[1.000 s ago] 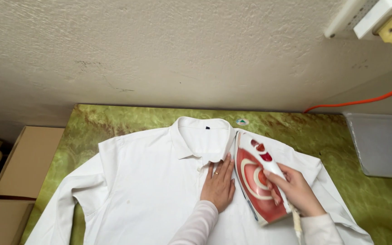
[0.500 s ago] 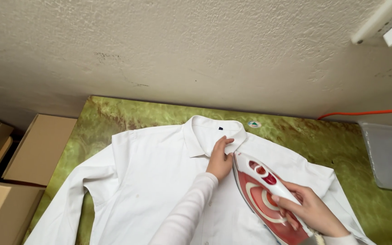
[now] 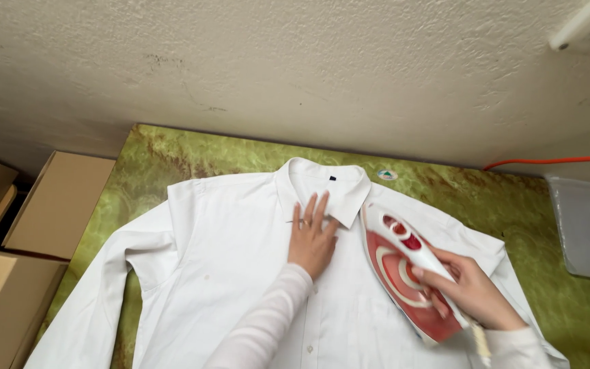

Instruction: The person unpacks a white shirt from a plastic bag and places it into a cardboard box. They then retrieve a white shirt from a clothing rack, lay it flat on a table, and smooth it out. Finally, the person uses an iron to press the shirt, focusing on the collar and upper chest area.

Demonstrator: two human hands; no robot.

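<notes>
Head view | green marbled table (image 3: 172, 154) against textured wall | white shirt (image 3: 227, 273) spread flat on it, collar toward wall | red-and-white iron (image 3: 404, 270) resting on shirt's front just right of collar | right hand (image 3: 469, 290) clasped round iron handle | left hand (image 3: 313, 236) flat, fingers spread, pressing shirt below collar

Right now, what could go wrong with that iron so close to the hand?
The left hand lies flat on the white shirt right beside the red iron, so its fingers might get burned. The right hand holds the iron on the shirt; resting there too long could scorch the cloth.
</notes>
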